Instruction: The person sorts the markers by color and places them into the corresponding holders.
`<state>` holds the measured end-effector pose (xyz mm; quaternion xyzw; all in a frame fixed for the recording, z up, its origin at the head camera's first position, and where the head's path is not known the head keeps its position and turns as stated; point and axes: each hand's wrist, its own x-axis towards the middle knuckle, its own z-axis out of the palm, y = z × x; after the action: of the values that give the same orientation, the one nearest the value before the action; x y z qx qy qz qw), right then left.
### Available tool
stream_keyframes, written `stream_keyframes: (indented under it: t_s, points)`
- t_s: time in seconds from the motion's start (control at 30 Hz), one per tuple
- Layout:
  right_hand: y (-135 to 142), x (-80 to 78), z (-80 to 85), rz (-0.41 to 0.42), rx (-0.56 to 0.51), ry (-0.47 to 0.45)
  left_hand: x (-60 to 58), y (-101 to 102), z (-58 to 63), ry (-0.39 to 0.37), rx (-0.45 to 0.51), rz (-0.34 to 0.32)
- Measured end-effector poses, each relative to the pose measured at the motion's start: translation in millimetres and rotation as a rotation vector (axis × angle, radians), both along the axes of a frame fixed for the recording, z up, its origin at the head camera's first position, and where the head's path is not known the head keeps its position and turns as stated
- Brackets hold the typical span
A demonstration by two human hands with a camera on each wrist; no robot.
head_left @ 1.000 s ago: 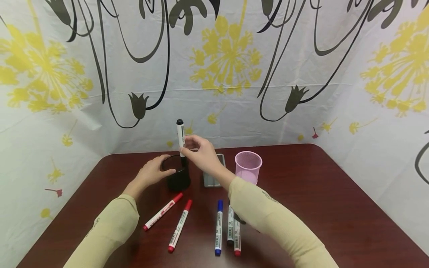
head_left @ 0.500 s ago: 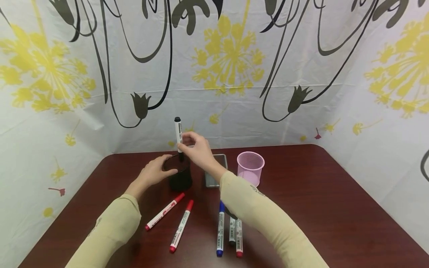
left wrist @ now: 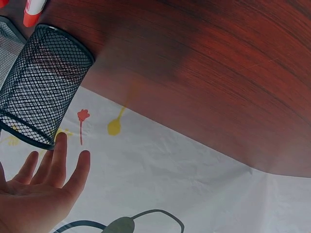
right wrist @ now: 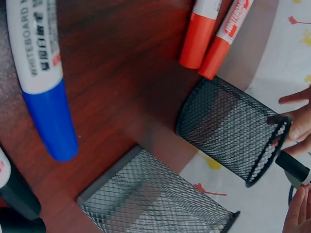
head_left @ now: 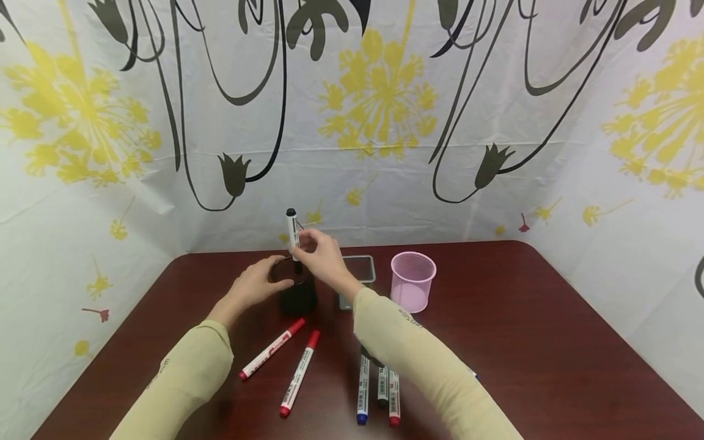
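My right hand (head_left: 324,256) pinches a white whiteboard marker (head_left: 294,235) with black ends. The marker stands nearly upright, its lower black end at the mouth of a round black mesh pen holder (head_left: 299,299). The right wrist view shows that black end beside the rim of the pen holder (right wrist: 233,128). My left hand (head_left: 254,284) rests at the holder's left side, thumb in front and fingers at the back of the rim. In the left wrist view, the left hand (left wrist: 48,189) has its fingers fairly straight, one fingertip touching the rim of the pen holder (left wrist: 46,87).
Two red markers (head_left: 272,349) (head_left: 299,374) lie in front of the holder. Nearer the right sleeve lie a blue marker (head_left: 363,388), a black marker (head_left: 382,385) and a red marker (head_left: 394,397). A rectangular grey mesh holder (head_left: 365,269) and a pink mesh cup (head_left: 412,284) stand at the back.
My right hand has brought the marker slightly left and lower at the pen holder's mouth. The right forearm has swung left, baring a bit of blue beside the sleeve. The left hand stays put.
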<state>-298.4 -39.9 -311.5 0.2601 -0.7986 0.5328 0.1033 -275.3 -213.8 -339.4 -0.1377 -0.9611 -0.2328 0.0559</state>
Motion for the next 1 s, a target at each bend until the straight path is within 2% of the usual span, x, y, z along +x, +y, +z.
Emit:
stream_keyframes:
  t_s: [0.4, 0.8, 1.0]
  points:
    - [-2.8, -0.9, -26.1, -0.019, 0.060, 0.019, 1.9, 0.7, 0.1, 0.006, 0.010, 0.002]
    - [-2.5, 3.9, -37.3, -0.031, 0.086, -0.016, 2.5, 0.2, -1.3, 0.019, 0.013, 0.003]
    - [-2.7, 3.5, -41.6, -0.048, 0.101, -0.001, 2.1, 0.7, -1.2, 0.027, 0.011, 0.001]
